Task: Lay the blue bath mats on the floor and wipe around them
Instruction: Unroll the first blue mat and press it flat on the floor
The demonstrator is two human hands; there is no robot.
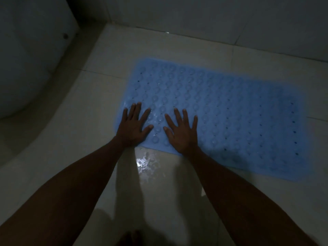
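One blue bath mat (229,112) with rows of round bumps and small holes lies flat on the pale tiled floor (110,68), running from the middle toward the right. My left hand (133,126) rests palm down on the mat's near left corner, fingers spread. Beside it, my right hand (182,132) also presses flat on the mat's near edge with spread fingers. Neither hand holds anything. The room is dim.
A white toilet base (30,59) stands at the left. Tiled walls (195,18) close the far side. A wet patch (143,162) glints on the floor just in front of the mat, between my forearms.
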